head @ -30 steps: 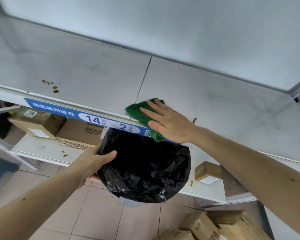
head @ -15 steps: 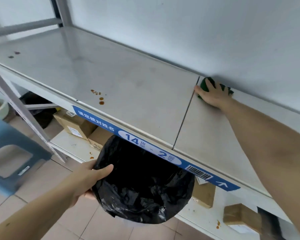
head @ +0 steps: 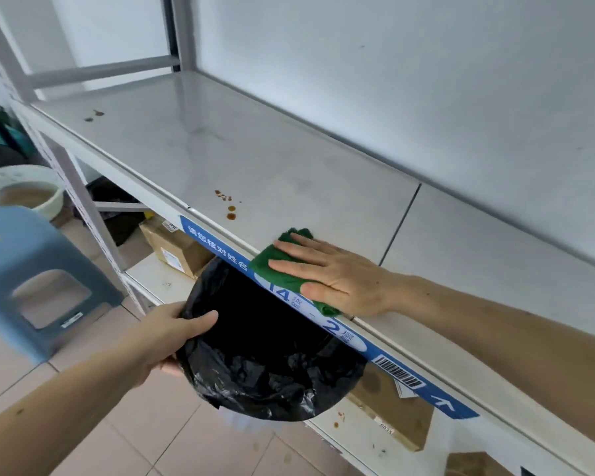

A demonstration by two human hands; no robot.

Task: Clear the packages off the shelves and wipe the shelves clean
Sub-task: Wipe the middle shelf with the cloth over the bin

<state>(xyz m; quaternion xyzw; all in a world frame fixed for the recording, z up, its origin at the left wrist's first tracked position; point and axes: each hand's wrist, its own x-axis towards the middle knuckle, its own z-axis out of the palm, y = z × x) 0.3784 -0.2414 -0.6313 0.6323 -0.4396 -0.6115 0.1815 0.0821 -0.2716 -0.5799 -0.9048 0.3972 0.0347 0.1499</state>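
Note:
My right hand [head: 337, 273] lies flat, fingers straight, pressing a green cloth [head: 278, 266] at the front edge of the grey metal shelf [head: 289, 173]. The cloth overhangs the blue label strip [head: 340, 334]. Brown spots [head: 230, 211] stain the shelf just left of the cloth, and more spots [head: 93, 115] sit at its far left. My left hand [head: 172, 333] grips the rim of a bin lined with a black bag [head: 265, 352], held under the shelf edge below the cloth. Cardboard packages [head: 176, 249] [head: 392, 410] lie on the lower shelf.
A blue plastic stool [head: 31, 280] stands on the tiled floor at left, with a white bucket [head: 24, 190] behind it. Shelf uprights [head: 79, 201] rise at the left end. A white wall backs the shelf. Another box [head: 474, 465] shows at the bottom right.
My right hand has dragged the green cloth from the back of the shelf forward to its front edge, above the bin. My left hand still holds the bin in the same spot.

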